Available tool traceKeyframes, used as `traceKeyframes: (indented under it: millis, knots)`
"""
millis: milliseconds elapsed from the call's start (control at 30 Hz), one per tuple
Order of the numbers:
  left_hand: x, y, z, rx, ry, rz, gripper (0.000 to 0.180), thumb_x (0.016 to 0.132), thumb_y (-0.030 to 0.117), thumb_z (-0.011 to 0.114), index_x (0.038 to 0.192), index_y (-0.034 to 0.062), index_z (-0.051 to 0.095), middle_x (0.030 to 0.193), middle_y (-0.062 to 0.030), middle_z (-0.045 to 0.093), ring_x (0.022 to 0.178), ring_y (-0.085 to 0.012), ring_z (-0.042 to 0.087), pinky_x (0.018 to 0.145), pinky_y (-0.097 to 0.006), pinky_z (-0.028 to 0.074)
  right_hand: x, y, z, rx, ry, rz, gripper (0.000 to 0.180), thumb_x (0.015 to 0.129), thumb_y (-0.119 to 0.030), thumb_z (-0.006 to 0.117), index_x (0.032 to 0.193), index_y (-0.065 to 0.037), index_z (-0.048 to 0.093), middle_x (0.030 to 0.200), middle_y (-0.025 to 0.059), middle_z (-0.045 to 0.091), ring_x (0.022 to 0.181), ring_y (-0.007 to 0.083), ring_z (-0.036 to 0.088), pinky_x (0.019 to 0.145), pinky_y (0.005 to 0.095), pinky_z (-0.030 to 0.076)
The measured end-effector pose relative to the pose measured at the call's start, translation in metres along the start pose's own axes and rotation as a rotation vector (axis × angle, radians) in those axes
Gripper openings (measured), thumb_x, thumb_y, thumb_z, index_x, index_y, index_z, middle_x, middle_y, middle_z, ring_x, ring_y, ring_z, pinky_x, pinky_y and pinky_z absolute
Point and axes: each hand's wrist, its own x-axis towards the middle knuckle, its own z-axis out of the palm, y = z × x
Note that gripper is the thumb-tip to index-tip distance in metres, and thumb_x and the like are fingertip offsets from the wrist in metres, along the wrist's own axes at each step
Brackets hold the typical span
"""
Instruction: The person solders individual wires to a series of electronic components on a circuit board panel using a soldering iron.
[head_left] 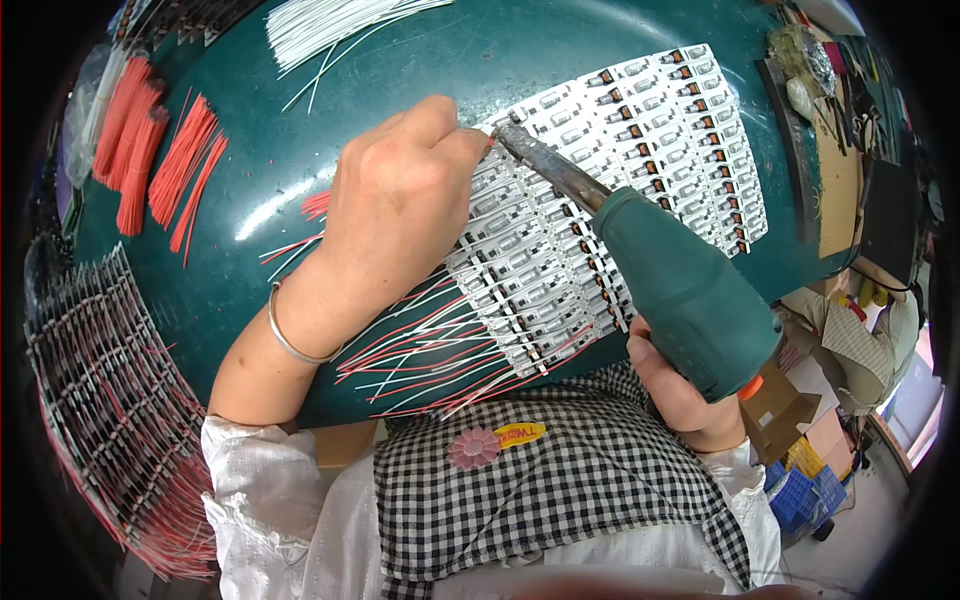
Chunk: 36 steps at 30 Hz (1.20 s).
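My right hand [680,390] is wrapped round the lower end of a green-handled soldering iron [680,280]. Its dark metal tip reaches up and left to the edge of a white panel of small circuit boards [560,215]. My left hand [405,190] is closed in a pinch beside that tip, with the red end of a thin wire [490,143] just showing at the fingertips; the rest of this wire is hidden. Red and white wires [430,350] stick out from the panel's near left side, below my left hand. More red wire ends [316,205] show left of my hand.
Bundles of red wires [185,165] lie at the left of the green table [240,60], and white wires [330,25] at the far side. A stack of wired board panels [105,390] stands at the near left. A metal scouring ball [815,65] lies at the far right.
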Motion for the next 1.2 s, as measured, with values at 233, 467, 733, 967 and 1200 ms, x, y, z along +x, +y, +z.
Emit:
traceKeyframes:
  millis: [233, 467, 733, 967, 1200]
  knots:
    - [0.001, 0.000, 0.001, 0.000, 0.004, 0.011, 0.011, 0.072, 0.001, 0.074, 0.081, 0.0025, 0.068, 0.066, -0.0079, 0.049, 0.055, -0.0247, 0.054, 0.048, -0.035, 0.043, -0.008, -0.022, 0.006, 0.128, 0.199, 0.341, 0.016, 0.076, 0.001, 0.068, 0.093, 0.001, 0.068, 0.088, 0.0115, 0.069, 0.076, 0.0245, 0.065, 0.068, 0.0323, 0.052]
    - [0.001, -0.001, 0.001, 0.009, -0.001, 0.008, 0.011, 0.072, 0.000, 0.073, 0.081, 0.0027, 0.068, 0.067, -0.0078, 0.049, 0.055, -0.0246, 0.054, 0.048, -0.035, 0.043, -0.008, -0.020, 0.002, 0.074, 0.123, 0.316, 0.018, 0.077, 0.001, 0.069, 0.095, 0.002, 0.068, 0.088, 0.0100, 0.068, 0.077, 0.0229, 0.065, 0.068, 0.0324, 0.052]
    - [-0.004, 0.001, 0.000, 0.050, -0.023, -0.021, 0.009, 0.069, 0.000, 0.065, 0.078, 0.0021, 0.066, 0.073, -0.0086, 0.053, 0.065, -0.0252, 0.058, 0.055, -0.038, 0.049, -0.029, -0.009, -0.001, 0.046, 0.191, 0.243, 0.065, 0.071, 0.002, 0.067, 0.130, 0.010, 0.042, 0.114, 0.0231, 0.059, 0.060, 0.0181, 0.058, 0.049, 0.0247, 0.047]
    - [-0.007, 0.007, -0.001, 0.060, 0.048, 0.040, 0.014, 0.070, -0.001, 0.069, 0.082, 0.0058, 0.068, 0.068, -0.0053, 0.050, 0.058, -0.0199, 0.055, 0.048, -0.032, 0.044, -0.041, 0.001, -0.003, 0.082, 0.085, 0.247, 0.065, 0.073, 0.003, 0.067, 0.132, 0.008, 0.041, 0.116, 0.0222, 0.059, 0.066, 0.0190, 0.059, 0.053, 0.0267, 0.049]
    - [-0.008, 0.002, 0.005, -0.040, 0.010, 0.017, 0.018, 0.070, -0.004, 0.074, 0.085, 0.0040, 0.069, 0.064, -0.0057, 0.049, 0.050, -0.0182, 0.051, 0.044, -0.030, 0.040, -0.032, -0.001, -0.002, 0.089, -0.013, 0.309, 0.050, 0.074, 0.005, 0.061, 0.123, 0.004, 0.051, 0.094, 0.0118, 0.060, 0.069, 0.0158, 0.057, 0.062, 0.0279, 0.047]
